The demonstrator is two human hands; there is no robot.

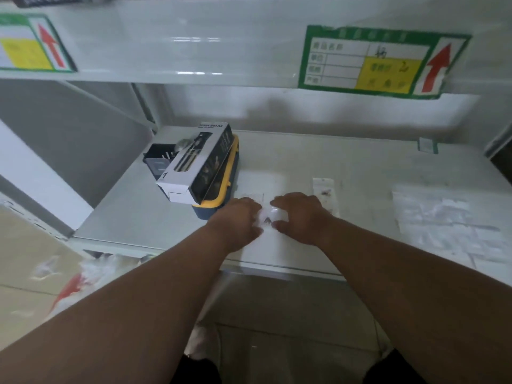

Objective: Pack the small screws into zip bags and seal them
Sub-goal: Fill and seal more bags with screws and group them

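Two bare forearms reach forward over a pale tiled floor to a smooth, glossy white shelf [138, 217]. The left hand [238, 220] and right hand [299, 217] meet over a small clear zip bag [266, 216] of thin crinkled plastic, which lies on a flat white sheet [260, 184] on the shelf; the fingers [279, 202] of both hands curl in and pinch the bag from either side, a few dark specks showing inside it. Just right of the right hand lies a second narrow clear bag [324, 189] with small dark screws in it. Farther right, a loose heap of flat transparent bags [443, 217] spreads out, wrinkled and shiny. Left of the hands, a rectangular black-and-white cardboard box [194, 164] rests tilted on a blue and yellow plastic case [224, 189]. Above, a green-bordered label [379, 62] with a red arrow hangs on the upper shelf's edge.
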